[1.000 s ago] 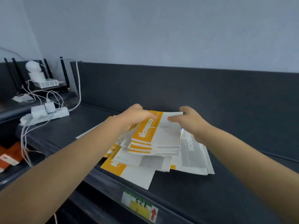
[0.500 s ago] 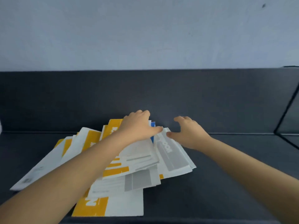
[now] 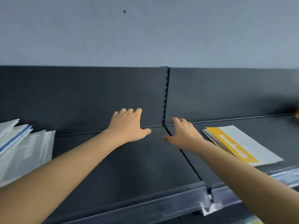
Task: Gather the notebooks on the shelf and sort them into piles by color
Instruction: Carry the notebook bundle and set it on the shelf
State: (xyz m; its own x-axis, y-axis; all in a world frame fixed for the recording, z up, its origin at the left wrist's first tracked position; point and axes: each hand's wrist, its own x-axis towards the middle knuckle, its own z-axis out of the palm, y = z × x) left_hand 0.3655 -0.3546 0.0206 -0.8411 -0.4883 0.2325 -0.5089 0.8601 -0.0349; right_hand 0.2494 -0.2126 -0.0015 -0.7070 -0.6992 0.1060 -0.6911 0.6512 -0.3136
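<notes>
Both of my arms reach forward over a dark shelf (image 3: 129,159). My left hand (image 3: 127,125) hovers with fingers spread and holds nothing. To its right my right hand (image 3: 184,135) is also empty with relaxed fingers, above the seam between two shelf sections. A neat pile of yellow-and-white notebooks (image 3: 239,144) lies on the right section, just right of my right forearm. A loose heap of white notebooks (image 3: 22,151), one with a blue stripe, lies at the far left.
The dark back panel carries a slotted upright post (image 3: 165,96) behind my hands. A clear plastic price rail (image 3: 161,206) runs along the shelf's front edge. A yellow object (image 3: 296,111) is cut off at the right edge.
My view has swung right, away from the mixed heap of notebooks. Both hands have left that heap and now hover empty over bare shelf. The yellow pile has come into sight.
</notes>
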